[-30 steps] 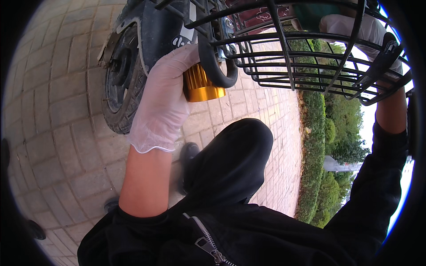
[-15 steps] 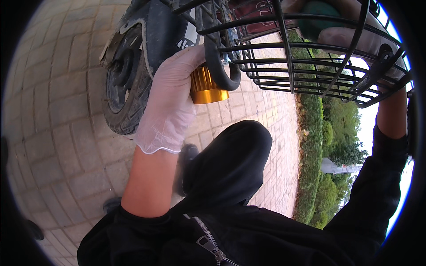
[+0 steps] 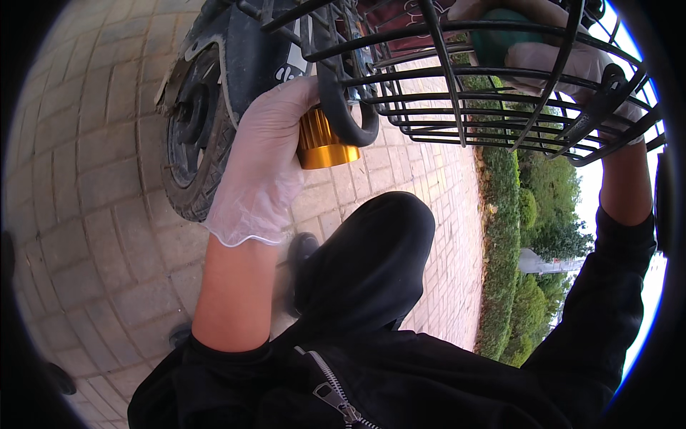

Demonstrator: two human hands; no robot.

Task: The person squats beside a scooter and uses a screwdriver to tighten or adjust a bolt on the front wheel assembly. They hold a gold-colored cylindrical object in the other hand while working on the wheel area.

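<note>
In a thin whitish glove, my left hand is curled against a gold ribbed metal cylinder, which looks like a lamp housing. It sits beneath the front of a black wire basket, beside a thick black looped bracket. The fingertips are out of sight behind the cylinder and bracket. Up at the right, behind the basket's bars, my gloved right hand is closed round a dark green rounded thing. The wires partly cover that hand.
A scooter's dusty wheel and dark body stand at upper left. A dark red item with light line drawings shows behind the bars. My bent knee is below the basket, over paving. Hedges lie to the right.
The basket, the gold cylinder and both hands sit slightly farther left in the picture. Both hands keep much the same hold.
</note>
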